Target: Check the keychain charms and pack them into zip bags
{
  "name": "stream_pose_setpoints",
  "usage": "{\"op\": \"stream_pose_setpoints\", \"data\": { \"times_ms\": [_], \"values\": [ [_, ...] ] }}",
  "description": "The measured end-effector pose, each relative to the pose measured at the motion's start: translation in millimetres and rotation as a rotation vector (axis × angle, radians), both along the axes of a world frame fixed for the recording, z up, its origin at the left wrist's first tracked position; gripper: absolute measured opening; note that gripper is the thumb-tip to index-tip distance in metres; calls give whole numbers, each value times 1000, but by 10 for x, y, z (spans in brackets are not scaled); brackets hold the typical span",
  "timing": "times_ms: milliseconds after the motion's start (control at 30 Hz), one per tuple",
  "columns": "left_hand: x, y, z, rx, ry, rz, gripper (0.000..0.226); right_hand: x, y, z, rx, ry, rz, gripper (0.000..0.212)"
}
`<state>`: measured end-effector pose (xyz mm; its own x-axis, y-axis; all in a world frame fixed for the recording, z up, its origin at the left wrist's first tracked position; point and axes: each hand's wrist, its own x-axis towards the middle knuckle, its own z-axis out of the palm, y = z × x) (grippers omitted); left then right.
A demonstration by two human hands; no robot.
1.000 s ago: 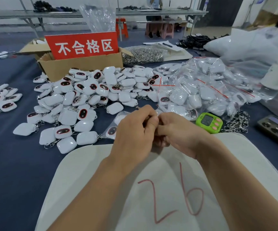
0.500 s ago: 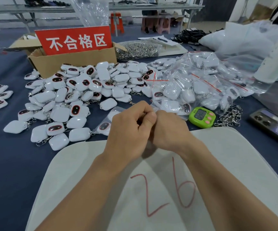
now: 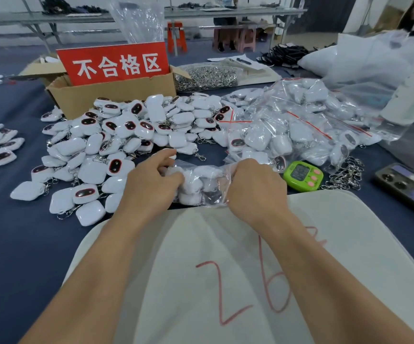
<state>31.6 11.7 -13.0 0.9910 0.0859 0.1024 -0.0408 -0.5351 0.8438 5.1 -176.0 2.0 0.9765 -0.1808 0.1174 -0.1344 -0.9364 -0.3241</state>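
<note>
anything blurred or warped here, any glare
Head view: motion smear on the white plastic sacks at the right edge; slight wide-angle bowing of the far grey metal bench; soft highlights on the glossy white keychain charms; the clear zip bag in the fingers is fairly sharp.

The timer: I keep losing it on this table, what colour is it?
Lime green timer with pink buttons; the head view shows it.

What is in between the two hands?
In the head view, a zip bag stuffed with white charms spans the gap between the left hand and the right hand. Both hands grip it.
</note>
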Motion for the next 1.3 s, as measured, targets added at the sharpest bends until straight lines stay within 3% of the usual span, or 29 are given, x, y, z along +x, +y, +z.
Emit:
{"op": "stream_pose_setpoints", "data": {
  "times_ms": [133, 267, 467, 533, 667, 767, 933, 1100, 1300],
  "values": [
    [-4, -37, 24, 170, 40, -142, 84, 14, -18, 0, 102, -5, 42, 16],
    [3, -57, -12, 283, -19, -144, 56, -23, 1, -26, 129, 46, 162, 38],
    [37, -73, -55, 383, -4, -68, 45, 5, 81, -87, 87, -54, 105, 26],
    [50, -61, -64, 352, 15, -36, 33, -3, 114, -83, 58, -66, 126, 27],
    [26, -32, -24, 168, -6, 38, 35, -25, 100, -52, 149, -27, 205, 24],
    [13, -31, -14, 95, -26, 60, 47, -23, 76, -47, 183, -10, 260, 27],
    [-19, -45, 32, -112, 92, -25, 70, -26, 114, -94, 163, -6, 266, 36],
    [4, 28, 18, -111, 109, -68, 73, -3, 91, -83, 166, -31, 242, 25],
    [6, 33, 28, -110, 90, -61, 50, 42, 55, -40, 202, 8, 106, 21]
  ]
}}
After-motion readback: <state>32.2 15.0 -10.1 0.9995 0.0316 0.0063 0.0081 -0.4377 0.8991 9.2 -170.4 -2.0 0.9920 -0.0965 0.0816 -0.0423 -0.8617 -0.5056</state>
